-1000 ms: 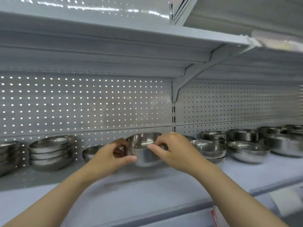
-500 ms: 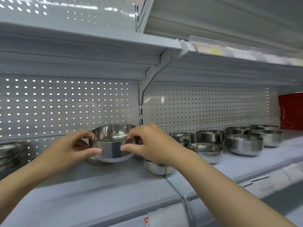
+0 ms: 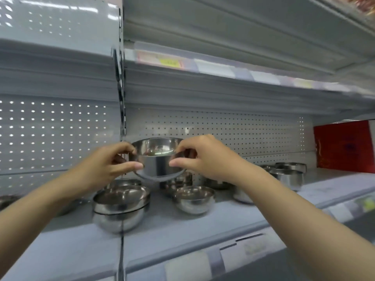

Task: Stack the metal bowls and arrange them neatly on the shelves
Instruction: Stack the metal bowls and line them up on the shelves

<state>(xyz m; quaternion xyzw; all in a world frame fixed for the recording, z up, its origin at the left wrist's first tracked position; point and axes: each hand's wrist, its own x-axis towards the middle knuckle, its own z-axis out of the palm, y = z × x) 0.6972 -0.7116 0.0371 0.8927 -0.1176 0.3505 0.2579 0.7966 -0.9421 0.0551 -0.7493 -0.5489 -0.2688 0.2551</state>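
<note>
Here both hands, left hand (image 3: 105,165) and right hand (image 3: 205,159), pinch one bowl (image 3: 158,159) by its rim; below that grip, stacked bowls (image 3: 121,205) rest on the shelf (image 3: 182,236).

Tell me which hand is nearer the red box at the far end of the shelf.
Right. The right hand grips the held bowl on the side towards the red box; the left hand grips the far side.

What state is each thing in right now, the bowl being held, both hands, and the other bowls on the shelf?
Held bowl: upright, lifted off the shelf, gripped at both sides of its rim.
Left hand: pinching the bowl's left rim.
Right hand: pinching the bowl's right rim.
Stacked bowls: nested, upright, at the shelf front.
Single bowl: upright, standing alone.
Back bowls: upright, blurred; stacking unclear.
Shelf: bearing the bowls.
</note>
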